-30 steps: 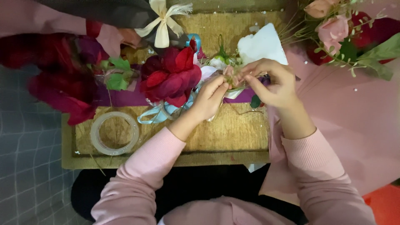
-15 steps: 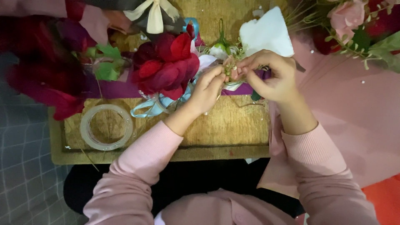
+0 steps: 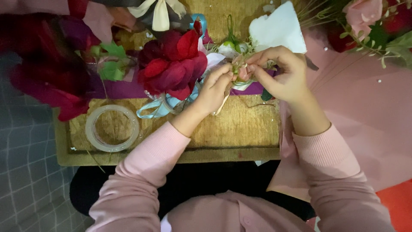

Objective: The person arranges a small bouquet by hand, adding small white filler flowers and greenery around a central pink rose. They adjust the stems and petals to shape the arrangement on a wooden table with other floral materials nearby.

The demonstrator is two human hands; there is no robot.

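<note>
While both of my hands meet over the far edge of the table, the small flower sprig (image 3: pixel 241 72) sits pinched between them, so it lies at the fingertips of each rather than off to either side. My left hand (image 3: pixel 213 89) comes up from below and closes thumb and forefinger on its near end; my right hand (image 3: pixel 279 73) arches over from the other side and nips its far end, fingers curled tight. Neither hand is nearer: both touch it. Its long axis seems to run roughly from one hand to the other, though most of it is hidden under the fingers and I cannot be sure. What shows is pale pink and green, soft and bunched, with a thin pale strip hanging down just below my left hand.

Just beyond my left hand, touching its knuckles, stands a dark red artificial flower (image 3: pixel 174 66) with a light blue ribbon (image 3: pixel 156 109) looping beneath it. Past my right hand's fingertips lies a white paper piece (image 3: pixel 279 28). Well off beyond my left wrist a clear tape roll (image 3: pixel 112 127) rests flat on the woven mat of the table (image 3: pixel 240 133). Pink wrapping paper (image 3: pixel 369 107) spreads out beyond my right forearm.
</note>
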